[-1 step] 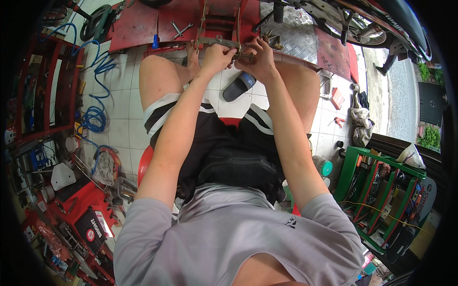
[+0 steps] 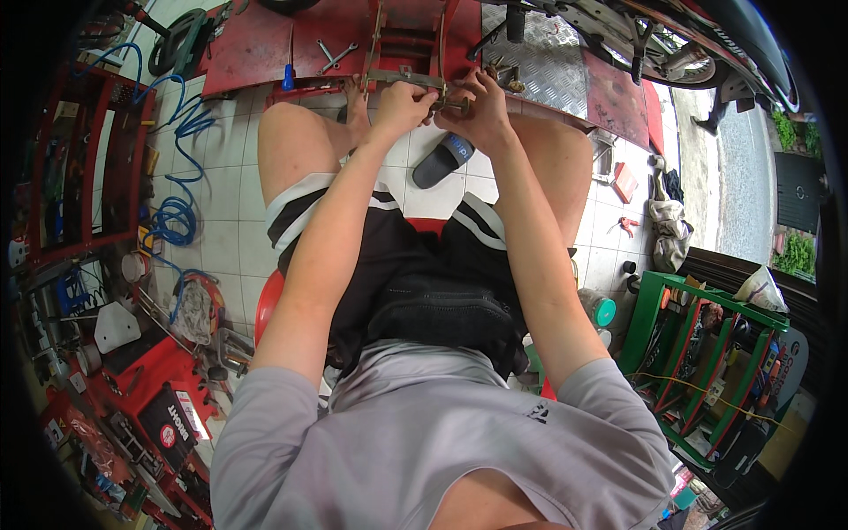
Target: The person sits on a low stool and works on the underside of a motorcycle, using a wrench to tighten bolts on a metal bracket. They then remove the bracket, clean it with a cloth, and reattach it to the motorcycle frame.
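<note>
Right at the near edge of the red steel lift platform point(image 2: 256, 49), both hands meet on one grey metal bracket bar point(image 2: 402, 78) whose long axis runs left to right across the person's front. Its length stretches away leftward from the hands, towards a blue-handled tool point(image 2: 287, 78) standing on the platform edge. The left hand point(image 2: 402, 104) is curled over the bar from above, fingers closed on it. The right hand point(image 2: 481, 110) sits just beside it at the bar's right end, fingers pinched together around a small bolt-like metal fitting point(image 2: 457, 104); what exactly it grips is too small to tell. Neither hand is nearer: both touch. Below them, a black rubber slipper point(image 2: 442, 159) lies on the white tiled floor point(image 2: 221, 203).
</note>
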A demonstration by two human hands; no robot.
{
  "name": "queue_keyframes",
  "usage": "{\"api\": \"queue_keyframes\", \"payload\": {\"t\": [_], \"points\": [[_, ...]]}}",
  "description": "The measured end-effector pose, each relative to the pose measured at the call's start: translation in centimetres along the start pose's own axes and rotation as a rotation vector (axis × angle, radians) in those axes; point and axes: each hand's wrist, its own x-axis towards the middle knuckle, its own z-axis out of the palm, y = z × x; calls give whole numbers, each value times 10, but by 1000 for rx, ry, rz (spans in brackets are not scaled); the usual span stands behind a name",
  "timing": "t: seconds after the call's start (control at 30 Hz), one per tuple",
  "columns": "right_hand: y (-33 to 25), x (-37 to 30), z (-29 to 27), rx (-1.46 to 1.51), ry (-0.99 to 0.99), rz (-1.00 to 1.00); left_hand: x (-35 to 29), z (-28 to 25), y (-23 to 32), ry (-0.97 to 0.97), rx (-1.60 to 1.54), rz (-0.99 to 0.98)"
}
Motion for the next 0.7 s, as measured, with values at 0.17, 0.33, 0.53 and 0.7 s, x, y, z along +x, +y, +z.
{"api": "queue_keyframes", "payload": {"t": [0.17, 0.33, 0.53, 0.7], "points": [[2, 1, -4, -13, 73, -1, -5, -1, 2, 16, -207, 101], [8, -2, -9, 7, 82, 37, -18, -5, 10, -21, 76, -79], [-2, -4, -1, -16, 79, 56, -11, -6, 11, 37, -162, 77], [-4, -5, -3, -140, 132, 44, -5, -5, 8, -21, 196, -18]]}}
